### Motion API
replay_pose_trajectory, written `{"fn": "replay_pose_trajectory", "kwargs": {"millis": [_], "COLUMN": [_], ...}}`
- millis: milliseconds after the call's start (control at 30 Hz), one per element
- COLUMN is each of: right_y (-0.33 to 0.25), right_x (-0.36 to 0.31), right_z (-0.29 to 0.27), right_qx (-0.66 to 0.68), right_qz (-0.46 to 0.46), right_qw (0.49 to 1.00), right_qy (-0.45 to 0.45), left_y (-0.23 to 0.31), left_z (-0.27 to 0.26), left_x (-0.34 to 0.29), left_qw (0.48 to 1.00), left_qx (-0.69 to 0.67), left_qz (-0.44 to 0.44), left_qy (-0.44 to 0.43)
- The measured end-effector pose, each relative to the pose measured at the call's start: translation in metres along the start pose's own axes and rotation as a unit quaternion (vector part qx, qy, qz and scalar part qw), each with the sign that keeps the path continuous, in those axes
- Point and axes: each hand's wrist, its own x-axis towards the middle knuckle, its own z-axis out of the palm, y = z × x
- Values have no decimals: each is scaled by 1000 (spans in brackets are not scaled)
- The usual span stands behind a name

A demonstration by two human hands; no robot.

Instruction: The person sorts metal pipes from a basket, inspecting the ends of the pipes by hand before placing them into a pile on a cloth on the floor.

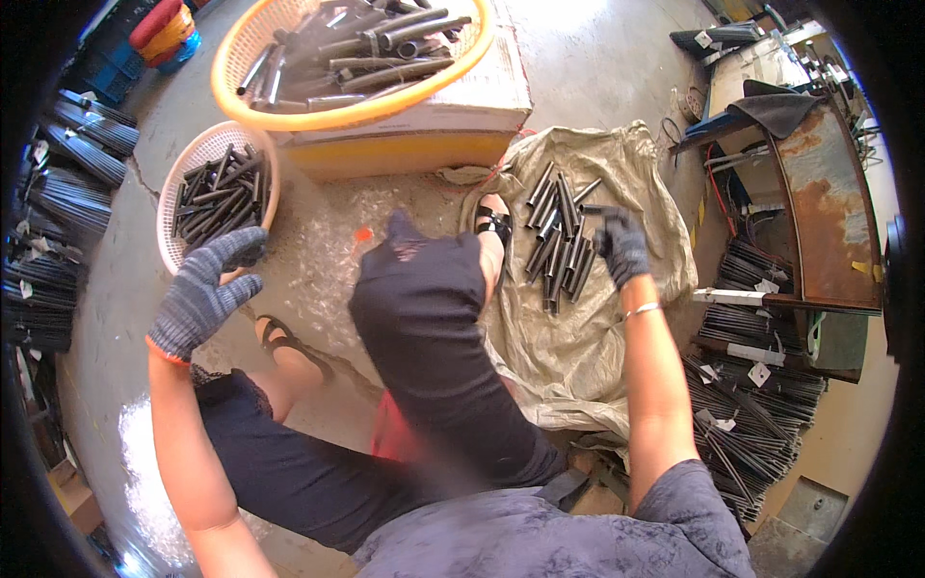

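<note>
My left hand (pixel 204 289), in a grey knit glove, hovers at the near rim of a small pale basket (pixel 191 162) filled with several short dark metal tubes (pixel 220 193); whether it holds anything I cannot tell. My right hand (pixel 621 246), in a dark glove, reaches into a heap of short dark tubes (pixel 559 236) lying on a beige sack (pixel 588 337), with its fingers closed around the end of one tube (pixel 595 209). My knees in black cloth sit between the two hands.
A large orange basket (pixel 252 39) of longer tubes rests on a cardboard box (pixel 424 135) at the back. Bundles of thin dark rods (pixel 752 424) lie right and left. A rusty metal stand (pixel 829 202) is at the right. Concrete floor all around.
</note>
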Motion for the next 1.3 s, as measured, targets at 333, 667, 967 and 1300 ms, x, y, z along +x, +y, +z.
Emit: {"fn": "replay_pose_trajectory", "kwargs": {"millis": [333,667,967,1300], "right_y": [241,234,246,238], "right_x": [-27,38,34,-15], "right_z": [-146,-101,-101,-131], "right_qx": [-166,-580,-542,-749], "right_qz": [357,169,275,74], "right_qw": [899,781,784,658], "right_qy": [190,158,127,-34], "left_y": [-2,12,28,17], "left_z": [5,23,27,19], "left_x": [12,31,38,18], "left_qw": [998,994,990,982], "left_qx": [37,47,95,180], "left_qz": [-36,-76,-62,6], "left_qy": [-34,-65,-84,-49]}}
